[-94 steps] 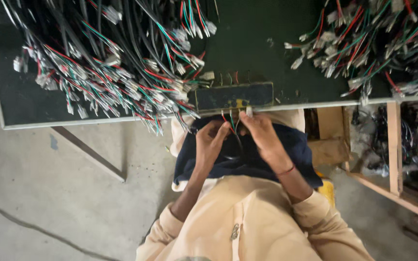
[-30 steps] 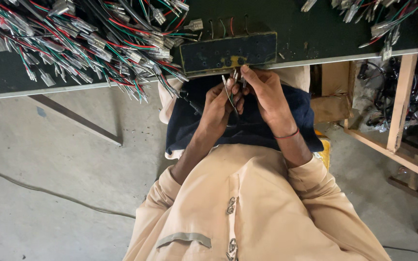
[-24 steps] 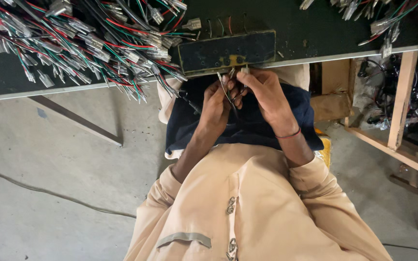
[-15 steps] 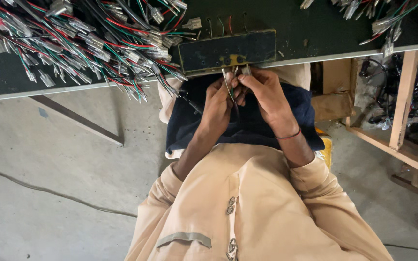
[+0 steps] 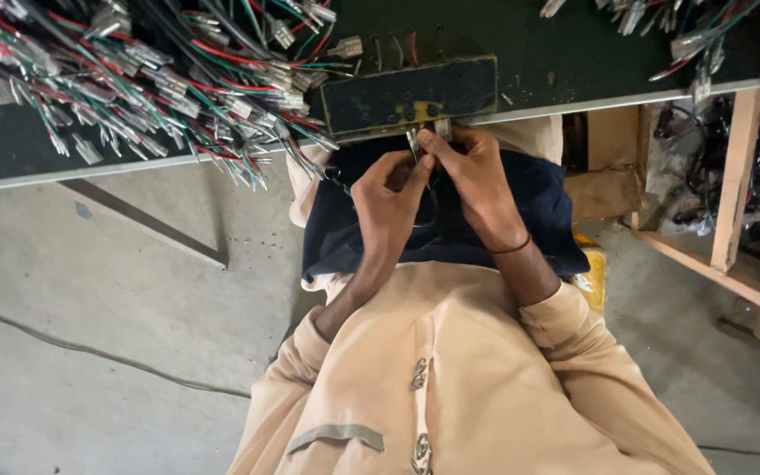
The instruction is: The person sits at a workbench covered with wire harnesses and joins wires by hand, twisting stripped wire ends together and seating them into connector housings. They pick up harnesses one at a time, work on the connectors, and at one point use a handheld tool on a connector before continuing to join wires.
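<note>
- Risk lay mainly in the small connector [image 5: 417, 141], pinched at the table edge [image 5: 626, 95]: a slack pinch could have let it drop onto the dark cloth [image 5: 538, 207] in the lap.
- Thin wires trailing from it might have snagged the bundle of red, green and white leads [image 5: 147, 88] hanging just beside the left hand [image 5: 389, 189].
- Right hand [image 5: 477, 180] was closed in a fingertip pinch on the connector, just below the dark fixture block [image 5: 411, 95].
- Left hand was curled, fingertips shut on the same wires; the exact contact was too small to tell.
- Both wrists were raised over the lap, knuckles nearly touching.
</note>
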Demonstrator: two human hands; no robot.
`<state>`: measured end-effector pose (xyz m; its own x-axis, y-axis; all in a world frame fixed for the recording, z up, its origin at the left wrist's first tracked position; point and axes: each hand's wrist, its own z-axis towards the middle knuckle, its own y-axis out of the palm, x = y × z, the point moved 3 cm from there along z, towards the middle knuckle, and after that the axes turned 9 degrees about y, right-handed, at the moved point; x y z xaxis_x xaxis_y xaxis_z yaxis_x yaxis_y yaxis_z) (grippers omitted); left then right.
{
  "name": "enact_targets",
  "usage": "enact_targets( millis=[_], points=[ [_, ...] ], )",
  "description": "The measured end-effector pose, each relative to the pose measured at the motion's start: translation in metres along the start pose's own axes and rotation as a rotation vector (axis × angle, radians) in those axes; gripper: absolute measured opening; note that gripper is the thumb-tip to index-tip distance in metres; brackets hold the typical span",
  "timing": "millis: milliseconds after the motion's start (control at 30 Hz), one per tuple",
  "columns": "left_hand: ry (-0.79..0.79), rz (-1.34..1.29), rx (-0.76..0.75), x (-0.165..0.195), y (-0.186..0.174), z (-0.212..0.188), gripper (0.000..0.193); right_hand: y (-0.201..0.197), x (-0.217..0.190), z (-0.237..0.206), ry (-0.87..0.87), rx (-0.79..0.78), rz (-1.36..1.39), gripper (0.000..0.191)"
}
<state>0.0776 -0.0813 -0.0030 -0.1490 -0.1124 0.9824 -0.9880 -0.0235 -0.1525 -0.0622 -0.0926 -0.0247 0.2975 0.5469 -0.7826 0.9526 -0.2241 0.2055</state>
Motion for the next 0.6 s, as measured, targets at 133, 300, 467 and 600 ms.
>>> enact_targets(
  millis=[133, 300, 467, 600],
  points=[
    [-0.074, -0.128, 0.027, -0.014, 0.001, 0.001, 0.021, 0.001, -0.001, -0.001, -0.021, 0.0, 0.02, 0.018],
    [-0.119, -0.207, 0.029, -0.029, -0.007, 0.002, 0.022, 0.002, 0.004, 0.001, 0.0, 0.052, 0.032, 0.02],
    [-0.095, -0.218, 0.006, -0.034, -0.006, 0.011, 0.022, 0.005, 0.009, 0.001, 0.0, 0.065, 0.073, 0.023],
    [-0.095, -0.209, 0.033, -0.03, -0.006, 0.009, 0.023, 0.004, 0.007, 0.0, -0.008, 0.035, 0.057, 0.024]
  ],
)
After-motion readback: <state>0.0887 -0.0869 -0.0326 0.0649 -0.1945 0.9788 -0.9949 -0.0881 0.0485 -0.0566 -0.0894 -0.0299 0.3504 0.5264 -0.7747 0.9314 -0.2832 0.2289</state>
